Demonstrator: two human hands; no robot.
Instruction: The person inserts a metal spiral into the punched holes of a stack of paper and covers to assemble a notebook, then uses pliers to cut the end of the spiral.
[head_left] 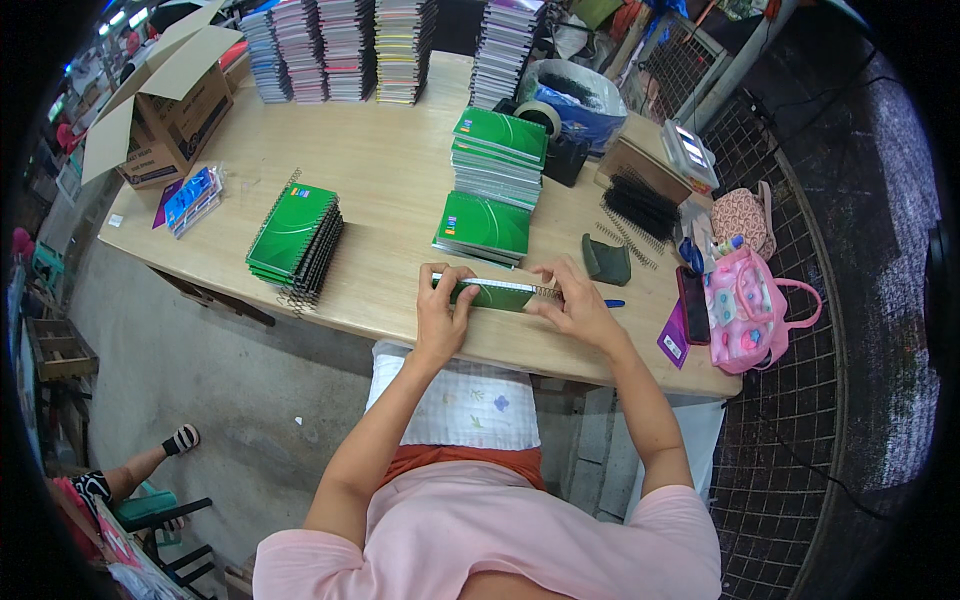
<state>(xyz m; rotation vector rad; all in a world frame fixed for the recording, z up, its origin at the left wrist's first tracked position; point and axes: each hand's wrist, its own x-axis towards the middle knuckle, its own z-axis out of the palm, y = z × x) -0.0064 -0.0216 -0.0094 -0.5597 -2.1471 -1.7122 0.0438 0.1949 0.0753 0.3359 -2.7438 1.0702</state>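
Observation:
A green-covered notebook (pixel 497 297) stands on its long edge near the table's front, its white page edges facing up. My left hand (pixel 443 312) grips its left end, thumb in front and fingers behind. At the right end, my right hand (pixel 575 305) pinches a dark spiral coil (pixel 546 292) that sits at the notebook's corner. How far the coil runs through the holes is too small to tell. Just beyond lie stacked green notebooks without visible coils (pixel 485 222). To the left is a pile of green notebooks with black coils (pixel 295 235).
Loose coils (pixel 640 210), a dark green block (pixel 606 260), a blue pen (pixel 614 303), a phone (pixel 692 297) and a pink bag (pixel 748 310) lie right. Tall notebook stacks (pixel 405 50) line the back beside a tape roll (pixel 540 118). An open carton (pixel 178 115) stands far left.

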